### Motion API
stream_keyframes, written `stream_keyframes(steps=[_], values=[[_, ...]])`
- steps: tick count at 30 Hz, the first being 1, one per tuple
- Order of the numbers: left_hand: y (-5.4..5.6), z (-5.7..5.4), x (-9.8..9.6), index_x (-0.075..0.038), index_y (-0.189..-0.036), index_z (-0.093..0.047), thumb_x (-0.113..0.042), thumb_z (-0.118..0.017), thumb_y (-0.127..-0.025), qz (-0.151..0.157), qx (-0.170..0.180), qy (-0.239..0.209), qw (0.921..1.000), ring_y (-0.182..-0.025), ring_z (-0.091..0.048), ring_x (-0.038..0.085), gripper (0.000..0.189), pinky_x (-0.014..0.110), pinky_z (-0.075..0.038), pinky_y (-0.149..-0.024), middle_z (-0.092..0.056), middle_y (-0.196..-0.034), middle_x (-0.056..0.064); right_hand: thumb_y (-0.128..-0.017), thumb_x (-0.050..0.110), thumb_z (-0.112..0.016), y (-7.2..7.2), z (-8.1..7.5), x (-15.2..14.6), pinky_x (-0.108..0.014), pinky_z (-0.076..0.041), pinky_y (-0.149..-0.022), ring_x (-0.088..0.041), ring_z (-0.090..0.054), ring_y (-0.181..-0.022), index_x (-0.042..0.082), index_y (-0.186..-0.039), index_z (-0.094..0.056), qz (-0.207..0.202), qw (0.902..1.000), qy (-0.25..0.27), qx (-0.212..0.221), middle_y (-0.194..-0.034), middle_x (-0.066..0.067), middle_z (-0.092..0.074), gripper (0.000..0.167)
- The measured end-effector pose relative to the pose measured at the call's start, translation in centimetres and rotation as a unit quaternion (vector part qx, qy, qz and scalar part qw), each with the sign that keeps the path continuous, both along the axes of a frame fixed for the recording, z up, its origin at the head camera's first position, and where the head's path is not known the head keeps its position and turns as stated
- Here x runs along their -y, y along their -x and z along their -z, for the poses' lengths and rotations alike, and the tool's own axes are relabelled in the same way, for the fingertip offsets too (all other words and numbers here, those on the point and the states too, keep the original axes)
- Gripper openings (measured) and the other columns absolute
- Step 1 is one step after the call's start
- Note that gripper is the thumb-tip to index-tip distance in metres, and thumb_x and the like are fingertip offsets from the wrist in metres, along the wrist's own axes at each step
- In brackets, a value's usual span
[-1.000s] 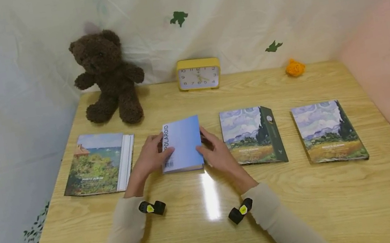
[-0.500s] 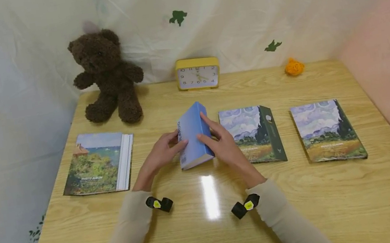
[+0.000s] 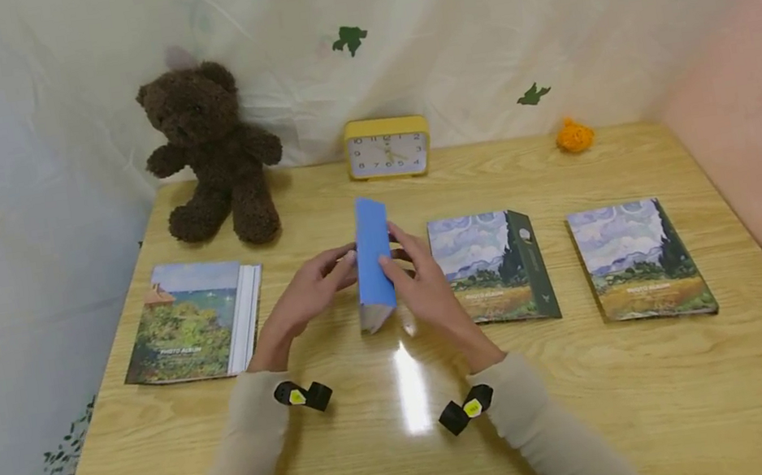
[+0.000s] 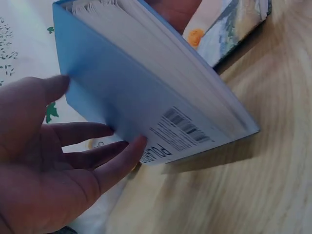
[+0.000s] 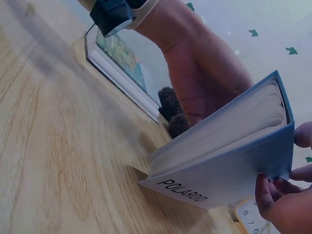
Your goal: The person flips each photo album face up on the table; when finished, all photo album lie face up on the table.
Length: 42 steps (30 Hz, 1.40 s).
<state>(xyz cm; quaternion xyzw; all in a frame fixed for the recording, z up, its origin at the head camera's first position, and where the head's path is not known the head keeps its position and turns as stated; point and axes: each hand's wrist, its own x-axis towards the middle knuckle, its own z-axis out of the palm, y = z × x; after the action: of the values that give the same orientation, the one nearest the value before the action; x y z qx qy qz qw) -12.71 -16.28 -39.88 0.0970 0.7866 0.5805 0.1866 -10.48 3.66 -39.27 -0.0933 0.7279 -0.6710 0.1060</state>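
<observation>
A blue photo album (image 3: 374, 259), marked POLAROID, stands on edge in the middle of the table, its spine turned up. My right hand (image 3: 427, 290) pinches it by the spine side, thumb on the spine and fingers on one cover; the right wrist view shows those fingertips (image 5: 263, 190) on the POLAROID cover. On the other side is my left hand (image 3: 302, 292). In the left wrist view its fingers (image 4: 119, 163) reach fairly straight to the barcode cover (image 4: 112, 83), thumb near the spine. The pages (image 5: 229, 129) show between the covers.
One seaside photo album (image 3: 186, 320) lies at left, and two landscape photo albums, the nearer one (image 3: 480, 255) and the far right one (image 3: 638, 256), lie at right. Behind are a brown teddy bear (image 3: 208, 148), a yellow clock (image 3: 387, 146) and a small orange object (image 3: 573, 135).
The blue album has been tilted up from lying flat and turned, so its spine now faces up. Both hands have shifted with it; the left fingers have loosened from its edge.
</observation>
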Motion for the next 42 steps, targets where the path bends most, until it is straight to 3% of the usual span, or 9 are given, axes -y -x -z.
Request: stream_keyframes(steps=[2,4,10,15,19,23,26,33,42], values=[[0.0,-0.5,0.3,-0.012,-0.149,-0.033,-0.05,-0.042,-0.099,-0.004,0.017,-0.021,0.9996,-0.132,-0.047,0.028,0.063,0.039,-0.045,-0.103,-0.037,-0.151,0.011,-0.102,0.02,-0.046,-0.2,-0.6,0.3,-0.046,-0.037,-0.109,-0.03,-0.039,-0.133,0.016,-0.154,-0.022,-0.011,0.9999,0.006,-0.004,-0.153,-0.009,-0.028,0.057],[-0.1,-1.1,0.7,-0.013,-0.151,-0.03,-0.052,-0.043,-0.098,-0.011,0.012,-0.021,0.9997,-0.133,-0.046,0.028,0.067,0.038,-0.046,-0.102,-0.037,-0.151,0.011,-0.102,0.019,-0.046,-0.2,-0.7,0.5,-0.047,-0.036,-0.11,-0.03,-0.039,-0.134,0.015,-0.153,-0.023,-0.025,0.9996,0.001,-0.016,-0.154,-0.009,-0.028,0.056],[-0.4,-2.4,1.9,-0.021,-0.151,-0.029,-0.039,-0.049,-0.099,-0.041,-0.04,0.03,0.9979,-0.129,-0.048,0.03,0.059,0.048,-0.048,-0.098,-0.038,-0.149,0.011,-0.103,0.029,-0.042,0.6,2.1,1.6,-0.039,-0.044,-0.104,-0.024,-0.044,-0.132,0.027,-0.151,-0.03,-0.042,0.9979,-0.015,-0.047,-0.15,-0.002,-0.034,0.049],[-0.6,-2.9,3.1,-0.018,-0.151,-0.03,-0.031,-0.053,-0.099,-0.063,-0.069,0.094,0.9912,-0.129,-0.047,0.034,0.058,0.053,-0.048,-0.094,-0.037,-0.15,0.012,-0.102,0.028,-0.046,0.9,3.7,2.4,-0.042,-0.046,-0.102,-0.027,-0.046,-0.131,0.032,-0.15,-0.032,-0.049,0.9956,-0.07,-0.039,-0.15,-0.005,-0.036,0.05],[-0.8,-3.2,3.8,-0.011,-0.149,-0.033,-0.033,-0.058,-0.096,-0.077,-0.08,0.178,0.9777,-0.125,-0.05,0.036,0.063,0.051,-0.052,-0.09,-0.039,-0.149,0.014,-0.1,0.031,-0.05,1.0,4.8,2.9,-0.043,-0.044,-0.104,-0.033,-0.042,-0.133,0.028,-0.151,-0.031,-0.057,0.99,-0.126,-0.026,-0.152,-0.014,-0.03,0.054],[-0.7,-3.2,4.1,-0.003,-0.145,-0.038,-0.038,-0.063,-0.092,-0.074,-0.082,0.255,0.9605,-0.12,-0.053,0.039,0.068,0.051,-0.052,-0.088,-0.044,-0.143,0.02,-0.098,0.034,-0.055,0.8,5.2,3.4,-0.049,-0.036,-0.109,-0.04,-0.03,-0.139,0.018,-0.151,-0.033,-0.047,0.9791,-0.193,-0.044,-0.155,-0.022,-0.021,0.059],[-0.5,-3.0,4.2,0.002,-0.143,-0.039,-0.038,-0.063,-0.092,-0.068,-0.07,0.288,0.9525,-0.118,-0.054,0.04,0.068,0.051,-0.051,-0.09,-0.047,-0.139,0.024,-0.096,0.037,-0.057,0.7,5.2,3.8,-0.053,-0.029,-0.113,-0.042,-0.02,-0.143,0.014,-0.15,-0.033,-0.04,0.9701,-0.232,-0.057,-0.156,-0.024,-0.015,0.064],[-0.3,-1.9,4.5,0.002,-0.146,-0.035,-0.036,-0.056,-0.097,-0.063,-0.021,0.329,0.9419,-0.124,-0.05,0.04,0.066,0.051,-0.047,-0.096,-0.046,-0.14,0.027,-0.093,0.046,-0.059,0.2,5.3,4.3,-0.052,-0.027,-0.114,-0.039,-0.012,-0.146,0.013,-0.153,-0.026,-0.035,0.9596,-0.275,-0.048,-0.16,-0.02,-0.004,0.076],[-0.5,-1.0,4.2,0.005,-0.145,-0.035,-0.031,-0.053,-0.099,-0.055,-0.029,0.346,0.9362,-0.119,-0.054,0.041,0.06,0.05,-0.049,-0.094,-0.052,-0.133,0.03,-0.092,0.046,-0.061,0.0,5.8,4.5,-0.048,-0.026,-0.115,-0.035,-0.011,-0.147,0.008,-0.152,-0.024,-0.037,0.9568,-0.279,-0.073,-0.16,-0.018,0.001,0.08]])
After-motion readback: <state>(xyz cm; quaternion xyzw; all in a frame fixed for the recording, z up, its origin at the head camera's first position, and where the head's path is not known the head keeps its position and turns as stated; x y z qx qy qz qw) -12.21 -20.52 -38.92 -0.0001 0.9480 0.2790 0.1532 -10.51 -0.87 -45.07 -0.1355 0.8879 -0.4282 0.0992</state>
